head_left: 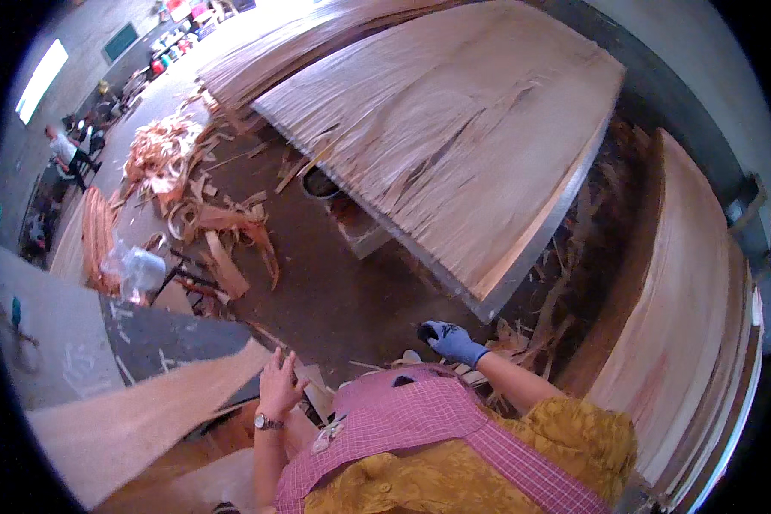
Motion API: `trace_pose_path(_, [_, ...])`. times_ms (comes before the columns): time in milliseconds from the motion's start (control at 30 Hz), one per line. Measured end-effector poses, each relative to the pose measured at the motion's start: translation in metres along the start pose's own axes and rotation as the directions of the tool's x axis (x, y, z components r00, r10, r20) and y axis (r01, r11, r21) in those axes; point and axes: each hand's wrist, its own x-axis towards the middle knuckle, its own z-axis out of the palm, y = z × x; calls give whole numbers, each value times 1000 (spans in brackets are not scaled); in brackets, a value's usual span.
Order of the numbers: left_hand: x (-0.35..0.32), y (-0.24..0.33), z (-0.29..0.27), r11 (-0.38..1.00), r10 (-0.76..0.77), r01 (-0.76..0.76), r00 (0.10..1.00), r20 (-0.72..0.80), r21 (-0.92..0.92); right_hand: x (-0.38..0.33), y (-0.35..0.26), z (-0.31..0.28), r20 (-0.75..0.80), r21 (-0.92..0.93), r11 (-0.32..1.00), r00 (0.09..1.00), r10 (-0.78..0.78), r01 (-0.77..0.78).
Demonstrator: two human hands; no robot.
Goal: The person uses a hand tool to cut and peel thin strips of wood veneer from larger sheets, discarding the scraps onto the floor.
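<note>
My left hand (281,383), bare and with a watch at the wrist, is at the lower left beside the end of a long pale wood veneer sheet (137,420). Its fingers are stretched and apart, close to the sheet's corner. My right hand (454,341) wears a blue-grey glove with dark fingertips. Its fingers are curled together in front of my body, below the near corner of a large stack of veneer sheets (454,128); whatever they may hold is hidden. The stack's top sheet is wavy, with dark splits.
More veneer stacks stand at the right (685,300) and far back (317,38). Curled wood scraps (167,154) lie heaped on the floor at left. A dark grey table (171,338) and a clear plastic bag (137,270) are nearer. A person (67,154) is far left.
</note>
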Motion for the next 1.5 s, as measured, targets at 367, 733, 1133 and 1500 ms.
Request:
trace_pose_path(367, [289,163,-109,793,605,-606,795,27,57,-61,83,-67,-558,193,957,777,290,-218])
trace_pose_path(733, [381,534,-369,362,320,-925,5,-948,117,-123,154,-132,-492,661,744,693,527,-97])
trace_pose_path(1133, [285,578,-324,633,232,-756,388,-892,-164,1,-30,-553,-857,-26,670,328,-397,742])
trace_pose_path(1500, [235,497,-171,660,590,-751,518,-619,1,3,-238,-604,-862,195,62,201,-466,979])
